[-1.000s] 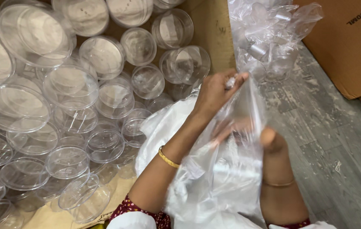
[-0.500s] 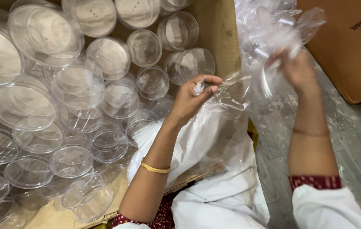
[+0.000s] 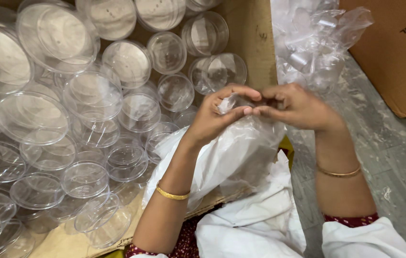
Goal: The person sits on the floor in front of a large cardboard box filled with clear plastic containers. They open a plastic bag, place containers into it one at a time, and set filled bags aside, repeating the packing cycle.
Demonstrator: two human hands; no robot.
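Over the box edge: I see both hands meeting at the mouth of a clear plastic bag.
Left grip: left hand is pinched shut on the bag's gathered top film, thumb against fingertips.
Right grip: right hand is closed on the same film, fingertips touching the left's.
Bag position: it hangs below the hands, over white cloth, beside the cardboard box.
Technique: I judge small pinches near the rim work best; keep the two layers apart, not bunched.
Surroundings: clear round lids fill the box; another crumpled bag lies beyond the right hand, on the grey floor.
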